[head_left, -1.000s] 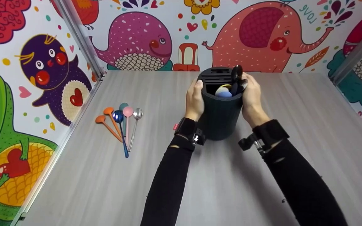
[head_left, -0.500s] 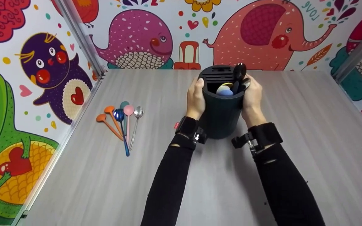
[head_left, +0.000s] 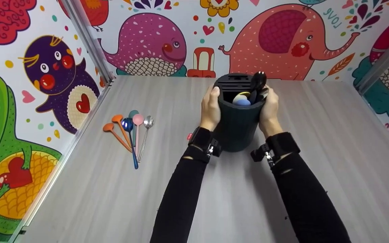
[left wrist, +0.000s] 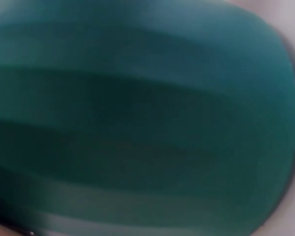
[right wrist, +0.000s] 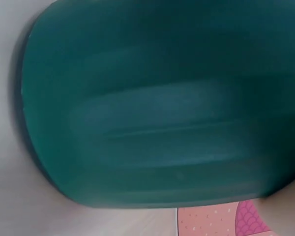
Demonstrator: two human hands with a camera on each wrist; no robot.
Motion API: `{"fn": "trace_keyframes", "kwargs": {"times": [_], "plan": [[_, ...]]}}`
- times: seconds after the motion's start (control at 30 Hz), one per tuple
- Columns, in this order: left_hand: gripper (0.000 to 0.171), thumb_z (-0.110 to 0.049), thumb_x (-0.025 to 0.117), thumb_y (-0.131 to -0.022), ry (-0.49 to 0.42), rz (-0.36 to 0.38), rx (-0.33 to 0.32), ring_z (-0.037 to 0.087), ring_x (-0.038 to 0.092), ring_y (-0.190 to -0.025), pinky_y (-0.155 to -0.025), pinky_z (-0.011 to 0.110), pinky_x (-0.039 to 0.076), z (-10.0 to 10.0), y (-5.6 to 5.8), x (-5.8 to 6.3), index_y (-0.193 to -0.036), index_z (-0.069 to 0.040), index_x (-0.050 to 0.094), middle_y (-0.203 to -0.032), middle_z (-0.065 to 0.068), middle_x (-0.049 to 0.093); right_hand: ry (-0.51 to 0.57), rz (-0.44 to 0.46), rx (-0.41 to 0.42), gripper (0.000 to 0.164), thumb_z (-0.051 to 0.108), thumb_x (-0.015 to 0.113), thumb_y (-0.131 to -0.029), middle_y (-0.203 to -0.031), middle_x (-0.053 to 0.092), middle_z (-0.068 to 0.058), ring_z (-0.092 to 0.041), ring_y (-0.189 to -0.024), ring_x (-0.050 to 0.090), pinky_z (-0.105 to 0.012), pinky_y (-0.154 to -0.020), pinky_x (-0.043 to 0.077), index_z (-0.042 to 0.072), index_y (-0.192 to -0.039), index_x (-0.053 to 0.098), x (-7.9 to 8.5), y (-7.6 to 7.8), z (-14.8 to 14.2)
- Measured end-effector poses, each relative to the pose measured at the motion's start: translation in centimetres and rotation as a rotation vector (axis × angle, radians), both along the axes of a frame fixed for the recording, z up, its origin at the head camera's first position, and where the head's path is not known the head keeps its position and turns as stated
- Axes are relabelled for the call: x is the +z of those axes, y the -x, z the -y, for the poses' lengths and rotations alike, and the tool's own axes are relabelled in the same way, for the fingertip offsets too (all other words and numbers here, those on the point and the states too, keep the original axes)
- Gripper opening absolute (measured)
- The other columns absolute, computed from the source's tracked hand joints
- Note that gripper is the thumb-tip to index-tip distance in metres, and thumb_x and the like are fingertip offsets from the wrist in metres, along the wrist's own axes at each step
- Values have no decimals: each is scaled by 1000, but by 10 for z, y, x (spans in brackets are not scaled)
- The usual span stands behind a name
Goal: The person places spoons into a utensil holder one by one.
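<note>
A dark green utensil holder (head_left: 236,130) stands upright between the two hands. Its black slotted insert (head_left: 233,82) covers the back of the opening. Inside the front part sit a blue round-headed utensil (head_left: 243,102) and a pale one, with a black spoon (head_left: 258,80) sticking up at the right. My left hand (head_left: 210,109) grips the holder's left side, thumb at the rim. From the right, my right hand (head_left: 269,109) holds the opposite side near the top; its fingers are mostly hidden behind. The holder's ribbed green wall fills both the left wrist view (left wrist: 147,118) and right wrist view (right wrist: 162,113).
Left of the holder lies a fan of spoons: two orange ones (head_left: 117,118), a blue one (head_left: 127,125), a pink one (head_left: 138,119), a teal one and a silver spoon (head_left: 148,122). A small red tag (head_left: 189,136) shows near the left wrist. Printed panels border the grey table (head_left: 89,202).
Both hands keep their grip on the utensil holder, which stays in nearly the same place. The right forearm has swung inward, to the left. The spoons lie as before.
</note>
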State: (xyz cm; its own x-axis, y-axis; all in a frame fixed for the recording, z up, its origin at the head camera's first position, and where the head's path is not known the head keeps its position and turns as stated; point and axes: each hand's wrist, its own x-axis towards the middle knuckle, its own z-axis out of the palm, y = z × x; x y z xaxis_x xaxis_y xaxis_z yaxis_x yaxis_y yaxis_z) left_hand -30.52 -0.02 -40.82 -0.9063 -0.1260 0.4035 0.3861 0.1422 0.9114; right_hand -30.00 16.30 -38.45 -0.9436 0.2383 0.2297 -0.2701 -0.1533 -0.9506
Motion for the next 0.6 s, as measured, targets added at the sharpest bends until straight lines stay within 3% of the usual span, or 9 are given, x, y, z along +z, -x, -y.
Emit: {"fn": "trace_keyframes", "kwargs": {"times": [0.37,0.6], "plan": [[58,-36,30,-100,-13,31,-51,22,51,-136,-115,32,38,5,-1,6,-142,-5,53,-145,12,57,35,7,25,40,24,30,-105,-75,55,5,-8,-72,50,-22,-70,42,16,-78,59,3,1,-1],[53,-39,32,-99,-7,74,-50,19,56,-125,-109,34,41,7,-6,7,-134,-9,59,-135,9,62,45,26,17,41,24,32,-105,-72,56,6,-7,-69,51,-21,-67,42,17,-73,58,2,0,-2]]}}
